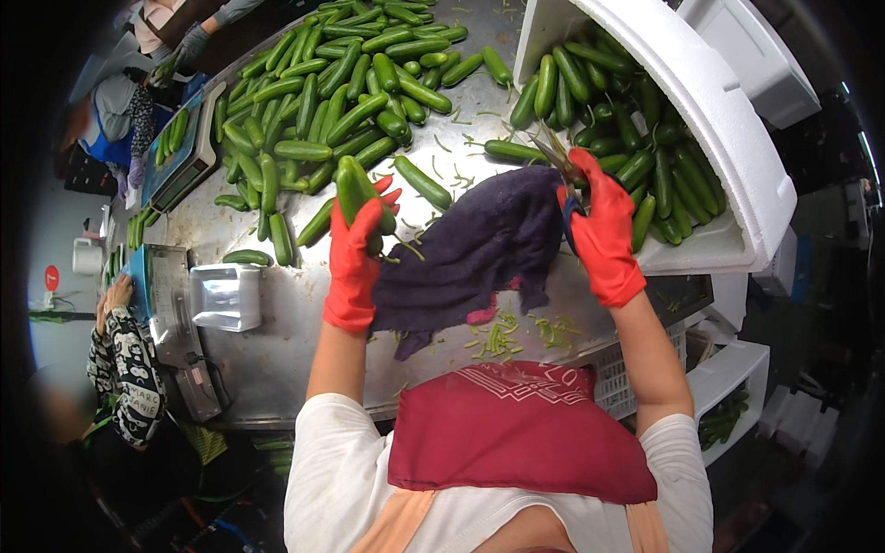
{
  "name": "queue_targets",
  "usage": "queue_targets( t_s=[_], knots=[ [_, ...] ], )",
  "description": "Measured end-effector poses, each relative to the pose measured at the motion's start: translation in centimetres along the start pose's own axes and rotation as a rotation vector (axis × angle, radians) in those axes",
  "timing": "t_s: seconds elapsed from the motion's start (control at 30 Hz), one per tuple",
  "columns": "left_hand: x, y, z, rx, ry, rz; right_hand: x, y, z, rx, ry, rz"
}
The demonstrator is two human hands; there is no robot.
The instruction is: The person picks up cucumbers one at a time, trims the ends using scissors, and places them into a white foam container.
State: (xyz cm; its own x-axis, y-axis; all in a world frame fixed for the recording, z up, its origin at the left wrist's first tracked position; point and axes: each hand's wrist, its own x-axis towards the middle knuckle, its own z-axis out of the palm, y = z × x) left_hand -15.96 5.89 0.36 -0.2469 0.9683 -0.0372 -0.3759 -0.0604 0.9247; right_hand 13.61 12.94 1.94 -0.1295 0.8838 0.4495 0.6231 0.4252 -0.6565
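My left hand [355,249], in a red rubber glove, grips a green cucumber [353,184] that points away from me. A thin stem dangles by its near end. My right hand [604,226], gloved the same way, holds scissors [551,152] with metal blades and a dark blue handle; whether the blades are apart is hard to make out. Between the two hands a dark purple cloth [470,249] lies crumpled on the metal table. Just beyond the cloth rests a single cucumber [422,182], and another [516,151] lies close to the blades.
A large cucumber pile [313,111] covers the far left. At right stands a white foam box [751,184] with many cucumbers inside. Stem clippings [498,336] litter the metal table [277,359]. Scales [184,152] and a clear plastic container [226,297] are at left, with other people beyond.
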Motion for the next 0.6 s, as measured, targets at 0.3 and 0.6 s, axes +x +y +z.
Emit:
queue_targets(
  t_s=[0.3, 0.6],
  knots=[
    [-1.4, -3.3, 4.6, -0.814, -0.245, -0.471, -7.8, -3.1, 0.3, 0.869, -0.275, 0.588],
    [-1.9, -4.5, 8.0, -1.302, -0.052, -0.582, -12.0, -1.7, 1.4, 0.515, -0.11, 0.327]
  ],
)
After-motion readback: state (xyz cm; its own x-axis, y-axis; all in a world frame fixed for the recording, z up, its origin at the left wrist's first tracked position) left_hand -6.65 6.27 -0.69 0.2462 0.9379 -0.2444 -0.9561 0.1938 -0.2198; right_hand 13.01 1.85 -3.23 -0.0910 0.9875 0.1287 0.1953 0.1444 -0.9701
